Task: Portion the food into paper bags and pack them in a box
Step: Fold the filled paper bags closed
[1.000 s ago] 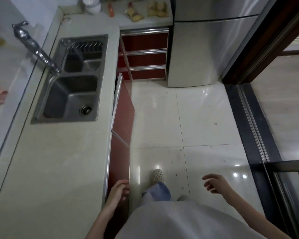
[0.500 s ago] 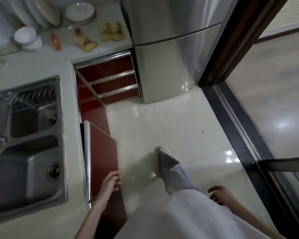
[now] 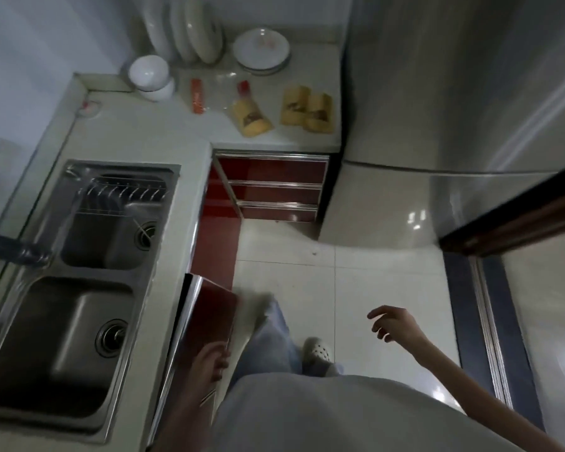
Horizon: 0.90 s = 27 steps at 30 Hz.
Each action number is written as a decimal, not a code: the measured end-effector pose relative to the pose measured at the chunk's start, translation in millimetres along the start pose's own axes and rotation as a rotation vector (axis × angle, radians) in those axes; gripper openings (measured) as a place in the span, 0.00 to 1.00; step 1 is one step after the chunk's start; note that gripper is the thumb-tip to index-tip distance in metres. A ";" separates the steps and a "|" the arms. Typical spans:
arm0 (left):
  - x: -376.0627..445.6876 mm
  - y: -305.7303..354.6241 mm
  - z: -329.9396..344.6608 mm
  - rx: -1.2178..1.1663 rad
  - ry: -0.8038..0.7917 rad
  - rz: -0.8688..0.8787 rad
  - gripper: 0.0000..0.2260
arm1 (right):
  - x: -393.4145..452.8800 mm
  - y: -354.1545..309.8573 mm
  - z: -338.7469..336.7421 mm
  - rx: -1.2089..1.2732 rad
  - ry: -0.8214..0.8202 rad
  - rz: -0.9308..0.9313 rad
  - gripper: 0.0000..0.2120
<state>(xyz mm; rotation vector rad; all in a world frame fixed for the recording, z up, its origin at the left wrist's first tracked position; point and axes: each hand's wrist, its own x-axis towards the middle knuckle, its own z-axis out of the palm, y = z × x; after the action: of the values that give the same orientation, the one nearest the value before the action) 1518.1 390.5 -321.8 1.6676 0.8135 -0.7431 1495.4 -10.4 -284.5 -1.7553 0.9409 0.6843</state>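
Observation:
Three yellow paper bags lie on the far counter: one tilted bag (image 3: pixel 251 118) with a red top and a pair (image 3: pixel 308 109) side by side to its right. An orange packet (image 3: pixel 197 95) lies left of them. My left hand (image 3: pixel 211 362) is low by the edge of a red cabinet door (image 3: pixel 209 316) that stands ajar; whether it touches the door is unclear. My right hand (image 3: pixel 393 322) hangs in the air over the floor with fingers loosely curled, holding nothing. No box is visible.
A double steel sink (image 3: pixel 79 282) with a tap (image 3: pixel 13 249) fills the left counter. White plates (image 3: pixel 190 27), a flat stack of plates (image 3: pixel 261 50) and bowls (image 3: pixel 149 75) stand at the back. A steel fridge (image 3: pixel 437 109) is right of the counter. A sliding door track (image 3: pixel 490 321) runs along the floor.
The view has moved forward and closer to the far counter with the bags. My right hand has risen and spread away from my body. My left hand stays by the cabinet door.

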 end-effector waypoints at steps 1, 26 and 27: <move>7.9 7.5 -0.9 -0.008 0.011 0.000 0.11 | 12.8 -12.7 -0.7 -0.025 -0.013 0.007 0.18; 260.3 483.8 35.5 0.050 -0.116 0.208 0.07 | 298.3 -486.5 52.8 -0.028 -0.058 -0.179 0.11; 267.0 494.9 41.2 0.060 -0.094 0.232 0.06 | 308.9 -504.1 52.9 -0.024 -0.063 -0.177 0.11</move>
<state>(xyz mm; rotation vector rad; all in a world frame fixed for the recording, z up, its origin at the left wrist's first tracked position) 2072.7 299.0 -277.2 1.7322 0.5246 -0.6832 2085.1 56.9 -297.1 -1.8026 0.7277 0.6345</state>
